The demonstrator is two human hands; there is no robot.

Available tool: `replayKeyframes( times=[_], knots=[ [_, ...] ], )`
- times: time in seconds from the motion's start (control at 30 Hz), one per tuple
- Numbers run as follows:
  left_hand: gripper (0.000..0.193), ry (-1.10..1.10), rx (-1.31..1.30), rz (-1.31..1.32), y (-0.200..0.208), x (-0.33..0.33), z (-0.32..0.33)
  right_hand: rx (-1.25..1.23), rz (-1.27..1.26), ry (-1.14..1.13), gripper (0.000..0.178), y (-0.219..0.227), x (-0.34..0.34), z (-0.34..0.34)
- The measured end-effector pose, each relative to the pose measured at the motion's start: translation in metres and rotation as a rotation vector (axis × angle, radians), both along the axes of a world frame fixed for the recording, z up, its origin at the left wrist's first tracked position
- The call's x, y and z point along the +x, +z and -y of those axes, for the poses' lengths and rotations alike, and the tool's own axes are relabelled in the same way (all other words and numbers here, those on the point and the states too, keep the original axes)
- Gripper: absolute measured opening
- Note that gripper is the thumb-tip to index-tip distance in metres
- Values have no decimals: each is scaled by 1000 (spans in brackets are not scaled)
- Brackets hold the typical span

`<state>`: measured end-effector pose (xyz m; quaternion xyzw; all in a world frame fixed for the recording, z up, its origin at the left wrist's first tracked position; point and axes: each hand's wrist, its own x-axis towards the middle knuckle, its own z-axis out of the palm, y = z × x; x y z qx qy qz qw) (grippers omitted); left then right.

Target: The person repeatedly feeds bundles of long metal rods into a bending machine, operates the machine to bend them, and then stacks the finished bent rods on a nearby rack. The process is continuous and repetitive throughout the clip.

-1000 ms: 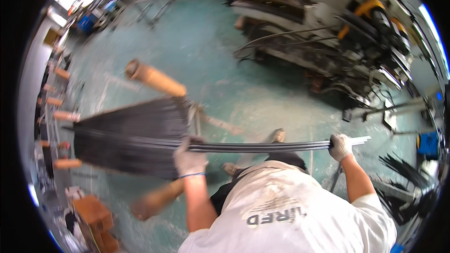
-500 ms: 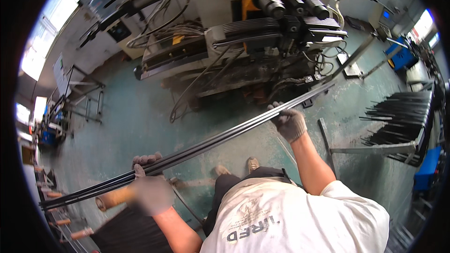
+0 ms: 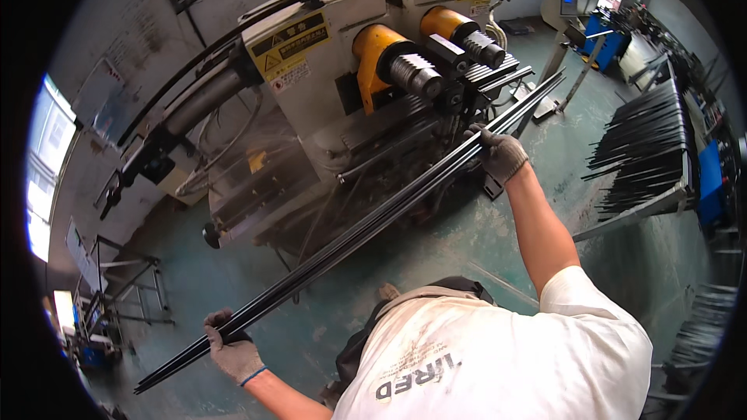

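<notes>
Metal stand [image 3: 148, 288]: I see this frame beyond the left hand [image 3: 235, 354], up and to its left, well apart from it. The left hand is gloved and closed around a bundle of long dark rods [image 3: 350, 237] near its lower end. A short length projects past this hand, and the tips lie slightly apart there.

Rods: from the left hand, the bundle slants up and to the right, with a long span between the 2 hands. I cannot tell the exact rod count.

Machine [image 3: 292, 109]: it stands ahead of the hands, beyond the bundle. Its 2 orange arms [image 3: 373, 50] carry ribbed cylinders [image 3: 416, 76], up and to the left of the right hand [image 3: 502, 157]. I cannot confirm whether the rods touch the machine.

Right hand: gloved, it is closed around the bundle near the upper end; the tips project beyond it and splay. A rack of dark rods [image 3: 638, 140] is to its right, apart from it.

Caution: in my judgement, a loosened grip at either hand could let single rods slide lengthwise. A swing of the right hand could knock the projecting tips against nearby metalwork. Uneven hand height could bow the span.
</notes>
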<state>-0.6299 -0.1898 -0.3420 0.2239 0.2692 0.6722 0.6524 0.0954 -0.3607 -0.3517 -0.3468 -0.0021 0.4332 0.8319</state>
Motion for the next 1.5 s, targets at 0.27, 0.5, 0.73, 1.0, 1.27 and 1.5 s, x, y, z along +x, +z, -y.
replayKeyframes(
  times=[0.27,0.5,0.73,1.0,1.27,1.5],
  knots=[
    [31,65,-309,-95,2,102,-106,-218,65,-263,29,22,37,-76],
    [31,31,-496,-118,-17,190,-157,-63,-14,-302,30,12,90,-132],
    [39,-63,-635,-121,-27,281,-170,-374,177,-338,46,-10,104,-180],
    [35,-191,-353,-5,-34,255,-208,-653,382,-399,48,-31,132,-188],
    [35,166,-478,-185,-35,235,-222,-1284,1722,-48,36,9,101,-165],
    [47,98,-489,-249,-56,276,-222,-1311,1521,-175,30,-13,106,-174]
  ],
)
